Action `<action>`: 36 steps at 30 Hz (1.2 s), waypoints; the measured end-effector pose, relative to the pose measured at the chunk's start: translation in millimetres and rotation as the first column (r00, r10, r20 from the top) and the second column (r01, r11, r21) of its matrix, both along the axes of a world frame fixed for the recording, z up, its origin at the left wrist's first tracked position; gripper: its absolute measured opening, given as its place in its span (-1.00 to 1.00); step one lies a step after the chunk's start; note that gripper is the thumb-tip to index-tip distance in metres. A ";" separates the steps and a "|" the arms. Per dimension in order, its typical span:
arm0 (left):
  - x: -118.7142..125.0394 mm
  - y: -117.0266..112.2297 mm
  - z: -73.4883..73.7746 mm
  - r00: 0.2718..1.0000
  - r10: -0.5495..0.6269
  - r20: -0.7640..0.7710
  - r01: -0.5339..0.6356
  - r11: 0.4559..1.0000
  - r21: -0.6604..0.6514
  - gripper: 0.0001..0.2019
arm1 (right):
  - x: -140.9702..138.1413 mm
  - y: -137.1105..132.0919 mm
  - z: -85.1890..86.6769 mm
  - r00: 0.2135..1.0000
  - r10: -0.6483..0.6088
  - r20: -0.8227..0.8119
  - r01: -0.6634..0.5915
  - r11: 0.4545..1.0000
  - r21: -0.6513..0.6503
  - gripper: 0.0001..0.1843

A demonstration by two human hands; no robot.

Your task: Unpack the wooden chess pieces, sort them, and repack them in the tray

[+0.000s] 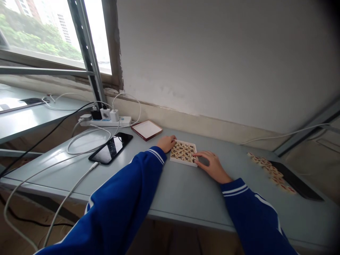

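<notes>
A shallow white box (183,163) sits on the table, filled with rows of round Chinese chess pieces (183,152) bearing dark characters. My left hand (166,143) is closed around the box's upper left edge, its fingertips at the corner. At the opposite side, my right hand (211,165) has thumb and index finger on either side of a piece (194,160) in the lower right corner. Its other fingers are curled and partly hidden. The box's dark red lid (147,130) lies behind and to the left, its pale inside facing up.
Red-marked pieces (271,171) lie loose at the right beside a flat black object (294,180). To the left are a phone (111,148) on a white cable and a power strip (124,121) with several chargers. A metal post (87,49) stands by the window.
</notes>
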State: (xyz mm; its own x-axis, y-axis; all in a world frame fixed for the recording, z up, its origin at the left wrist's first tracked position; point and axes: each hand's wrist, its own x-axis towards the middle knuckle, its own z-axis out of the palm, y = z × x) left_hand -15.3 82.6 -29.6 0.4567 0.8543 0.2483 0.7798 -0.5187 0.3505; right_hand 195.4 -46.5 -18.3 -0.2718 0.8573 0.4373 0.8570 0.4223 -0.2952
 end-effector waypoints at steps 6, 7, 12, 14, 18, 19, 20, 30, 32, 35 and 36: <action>-0.5 -0.8 0.9 1.000 -0.009 -0.001 0.009 1.000 -0.007 -0.69 | -3.4 -4.0 4.8 0.998 0.010 0.064 -0.010 1.000 -0.002 -0.76; -0.7 -1.1 1.0 1.000 -0.009 -0.002 0.009 1.000 -0.009 -0.69 | -3.4 -4.5 4.8 0.996 0.006 0.084 -0.007 1.000 0.005 -0.76; -1.5 -1.3 0.8 1.000 -0.010 -0.008 0.010 1.000 -0.008 -0.68 | -1.4 -5.2 4.5 0.987 -0.010 0.158 0.002 0.999 0.050 -0.78; -1.4 -0.8 0.5 1.000 -0.010 -0.009 0.010 1.000 -0.004 -0.68 | -1.1 -5.3 4.9 0.986 -0.007 0.167 -0.002 0.999 0.052 -0.78; -0.8 0.2 0.0 1.000 -0.008 -0.002 0.008 1.000 0.010 -0.69 | -1.5 -5.9 6.2 0.984 -0.005 0.177 -0.004 0.999 0.054 -0.77; -0.7 0.3 -0.1 1.000 -0.011 0.000 0.011 1.000 0.012 -0.69 | -1.5 -6.1 6.4 0.984 -0.004 0.180 -0.006 0.998 0.056 -0.76; -0.7 0.3 -0.1 1.000 -0.013 0.001 0.013 1.000 0.013 -0.69 | -1.4 -6.2 6.6 0.983 -0.003 0.183 -0.008 0.998 0.057 -0.75; -0.9 -1.2 1.3 1.000 -0.016 -0.010 0.016 1.000 0.009 -0.69 | -2.1 -7.9 6.9 0.988 -0.005 0.156 -0.007 0.997 0.080 -0.73; -1.0 -1.5 1.7 1.000 -0.019 -0.009 0.019 1.000 0.011 -0.69 | 1.5 -5.1 5.5 0.986 -0.110 0.124 0.092 0.985 0.144 -0.73; -1.3 -1.9 2.5 1.000 -0.018 -0.006 0.018 1.000 0.007 -0.69 | 23.1 5.6 -0.6 0.906 -0.423 0.009 0.410 0.883 0.230 -0.70; -1.4 -2.0 2.7 1.000 -0.015 -0.008 0.015 1.000 0.005 -0.69 | 35.4 10.5 -3.7 0.845 -0.534 -0.030 0.526 0.820 0.225 -0.68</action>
